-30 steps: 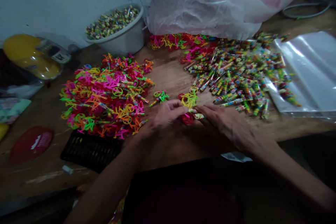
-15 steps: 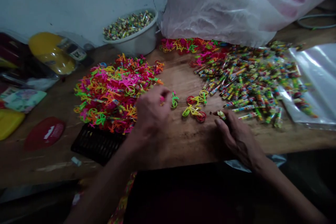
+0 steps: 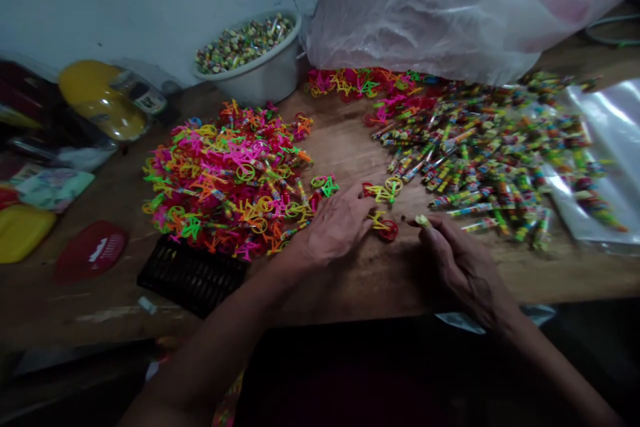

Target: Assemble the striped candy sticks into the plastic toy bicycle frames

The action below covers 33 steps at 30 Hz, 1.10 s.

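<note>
My left hand (image 3: 335, 227) reaches over the wood, its fingers bent down and closed on a yellow toy bicycle (image 3: 379, 219) with a red wheel. The hand covers part of that bicycle. Just behind lies a second yellow toy bicycle (image 3: 385, 191), also with a red wheel. To the right, my right hand (image 3: 463, 267) is closed on a small clear tube (image 3: 421, 221), pinched between thumb and fingers; only its pale end shows. Left of my left hand, a big heap of bright plastic toy bicycles (image 3: 225, 173) mixes with several printed tubes.
Many printed tubes (image 3: 480, 147) spread at the right, partly on a clear plastic sheet (image 3: 613, 147). A white basin (image 3: 270, 73) full of tubes stands by the wall. A large plastic bag (image 3: 425, 13) is behind. A black slotted tray (image 3: 193, 277) lies near the front edge.
My left hand has moved right, from beside the heap onto the toy bicycles. Colourful pieces now lie at the heap's right edge. My right hand still holds the tube.
</note>
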### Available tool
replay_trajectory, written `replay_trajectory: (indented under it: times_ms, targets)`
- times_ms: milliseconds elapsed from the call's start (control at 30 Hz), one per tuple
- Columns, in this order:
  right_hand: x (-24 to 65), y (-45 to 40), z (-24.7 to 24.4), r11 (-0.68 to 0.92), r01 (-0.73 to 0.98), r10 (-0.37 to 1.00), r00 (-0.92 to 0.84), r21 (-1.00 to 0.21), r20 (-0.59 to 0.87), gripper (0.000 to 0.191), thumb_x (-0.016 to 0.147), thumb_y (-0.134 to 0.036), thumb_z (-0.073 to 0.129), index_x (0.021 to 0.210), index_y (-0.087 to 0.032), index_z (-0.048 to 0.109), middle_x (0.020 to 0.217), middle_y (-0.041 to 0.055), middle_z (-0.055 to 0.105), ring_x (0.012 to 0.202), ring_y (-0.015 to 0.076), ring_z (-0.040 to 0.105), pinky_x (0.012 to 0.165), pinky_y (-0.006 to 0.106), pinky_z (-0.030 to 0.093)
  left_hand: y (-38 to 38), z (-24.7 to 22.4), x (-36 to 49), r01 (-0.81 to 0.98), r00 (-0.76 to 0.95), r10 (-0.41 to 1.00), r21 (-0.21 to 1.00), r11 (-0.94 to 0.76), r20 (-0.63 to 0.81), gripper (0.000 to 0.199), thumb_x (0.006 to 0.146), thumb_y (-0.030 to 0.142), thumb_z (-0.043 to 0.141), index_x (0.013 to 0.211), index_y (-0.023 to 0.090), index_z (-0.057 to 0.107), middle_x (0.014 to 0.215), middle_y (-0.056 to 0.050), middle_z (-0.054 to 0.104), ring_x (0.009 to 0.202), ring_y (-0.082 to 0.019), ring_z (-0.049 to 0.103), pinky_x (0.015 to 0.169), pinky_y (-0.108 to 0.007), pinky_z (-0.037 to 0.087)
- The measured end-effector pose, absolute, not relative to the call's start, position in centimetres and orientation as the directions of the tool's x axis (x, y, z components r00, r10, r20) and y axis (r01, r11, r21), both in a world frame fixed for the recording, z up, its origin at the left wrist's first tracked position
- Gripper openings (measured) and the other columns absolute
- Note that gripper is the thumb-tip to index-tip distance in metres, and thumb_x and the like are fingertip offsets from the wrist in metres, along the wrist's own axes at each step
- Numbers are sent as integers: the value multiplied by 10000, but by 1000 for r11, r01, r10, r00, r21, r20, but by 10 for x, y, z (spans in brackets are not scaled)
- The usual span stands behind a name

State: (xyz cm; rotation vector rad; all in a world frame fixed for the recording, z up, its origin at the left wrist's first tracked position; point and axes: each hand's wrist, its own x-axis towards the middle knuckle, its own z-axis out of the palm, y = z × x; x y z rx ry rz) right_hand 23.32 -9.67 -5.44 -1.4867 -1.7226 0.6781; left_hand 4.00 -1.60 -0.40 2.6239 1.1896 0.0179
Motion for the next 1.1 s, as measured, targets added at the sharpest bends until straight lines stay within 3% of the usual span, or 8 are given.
replay_trajectory:
  times_ms: [200, 300, 433, 567, 667, 733, 800, 1100]
  targets:
    - [238, -96, -65, 224, 575, 971, -60, -787, 233, 300, 912, -342, 410, 1097, -194, 594, 977, 62, 646, 845, 183, 614, 728, 282, 476, -38, -7, 38, 755, 637, 771, 217, -618, -21, 216, 886, 283, 441, 1018, 169, 567, 1178, -91, 477, 1062, -220, 473, 876, -351, 449]
    - [240, -97, -66, 219, 604, 970, -49, -766, 239, 307, 905, -351, 422, 1096, -199, 607, 992, 64, 668, 833, 191, 635, 712, 292, 502, -46, -7, 38, 752, 635, 772, 223, -620, 6, 192, 861, 264, 490, 1012, 156, 536, 1113, -87, 523, 1043, -224, 482, 894, -362, 434]
    - [234, -102, -58, 298, 605, 931, -14, -739, 364, 234, 870, -293, 510, 1060, -226, 629, 987, 46, 694, 864, 196, 657, 752, 300, 523, -41, -10, 34, 718, 610, 792, 423, -554, 2, 128, 822, 241, 532, 924, 165, 540, 945, -64, 593, 894, -200, 544, 800, -327, 448]
    - [226, -99, -49, 374, 618, 906, -83, -692, 416, 313, 868, -210, 515, 1171, -258, 579, 1064, 49, 675, 987, 199, 629, 799, 302, 514, -27, -17, 30, 657, 400, 903, 736, -164, -156, 142, 775, 306, 593, 801, 169, 567, 755, -27, 606, 711, -165, 569, 669, -292, 463]
    - [223, -96, -47, 363, 638, 910, -86, -679, 406, 316, 886, -189, 472, 1183, -236, 569, 1068, 63, 670, 1002, 192, 620, 818, 300, 502, -23, -19, 30, 273, 342, 860, 916, 294, -379, 181, 757, 303, 625, 819, 144, 566, 746, -30, 612, 651, -141, 589, 601, -277, 495]
    - [221, -95, -47, 339, 612, 922, -67, -714, 380, 271, 890, -195, 461, 1129, -218, 586, 1030, 63, 677, 950, 181, 632, 819, 298, 498, -25, -19, 32, -4, 407, 785, 859, 513, -467, 192, 743, 262, 651, 847, 120, 577, 764, -41, 622, 649, -131, 603, 593, -270, 517]
    - [219, -95, -47, 302, 575, 937, -31, -760, 349, 214, 887, -213, 470, 1063, -209, 592, 962, 57, 679, 874, 171, 638, 782, 291, 502, -29, -18, 35, -148, 481, 732, 778, 611, -483, 197, 743, 225, 657, 881, 94, 605, 812, -61, 636, 691, -127, 616, 610, -254, 530]
    - [216, -92, -51, 205, 374, 973, 20, -904, 229, 155, 890, -239, 483, 1005, -220, 584, 891, 21, 640, 816, 137, 601, 731, 243, 481, -45, -28, 47, -195, 595, 659, 713, 673, -460, 204, 809, 236, 591, 929, 75, 628, 842, -89, 650, 692, -137, 617, 581, -246, 533]
